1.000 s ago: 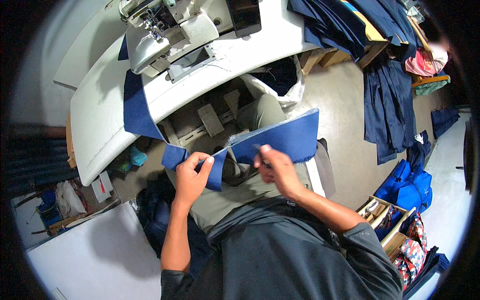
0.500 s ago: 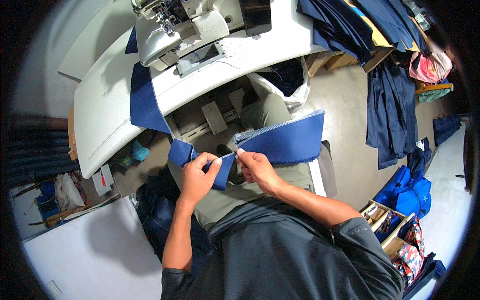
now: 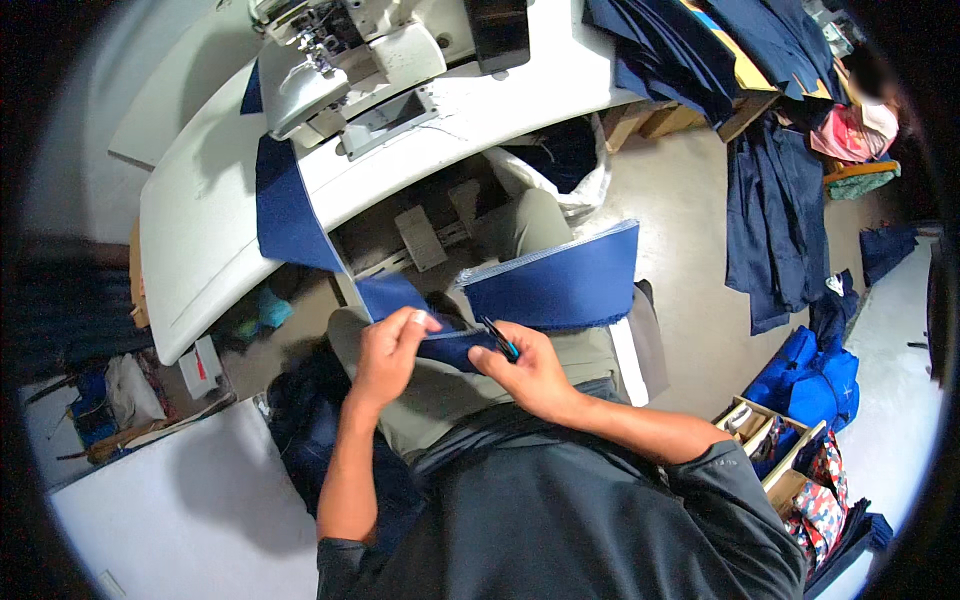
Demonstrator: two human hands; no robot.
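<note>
Fingers [image 3: 395, 330] of the left hand [image 3: 385, 365] pinched together at the stitched edge of a blue strip [image 3: 450, 349] above the lap [image 3: 440, 405], too blurred to tell how firmly; fingers of the right hand [image 3: 540, 375] curled around a slim black-and-teal tool [image 3: 507, 346], probably thread snips, with the thumb [image 3: 487, 361] at the strip's other end. Best to hold the edge taut between both hands, lay the tool's tip along the stitching rather than into the cloth, and leave fingertips clear of the point. Just beyond, to the right, a larger blue panel [image 3: 555, 285] with a pale stitched edge, near enough to get nicked; impossible to tell whether joined to the strip. Farther out, a blue length [image 3: 290, 205] draped off the counter [image 3: 205, 240] toward the lap, liable to tug. On the counter, a sewing machine [image 3: 405, 57] and a dark flat device [image 3: 498, 38]; below, a white sack [image 3: 595, 188]. At far right, hanging navy garments [image 3: 772, 215] and a wooden box [image 3: 797, 457], well out of the way.
</note>
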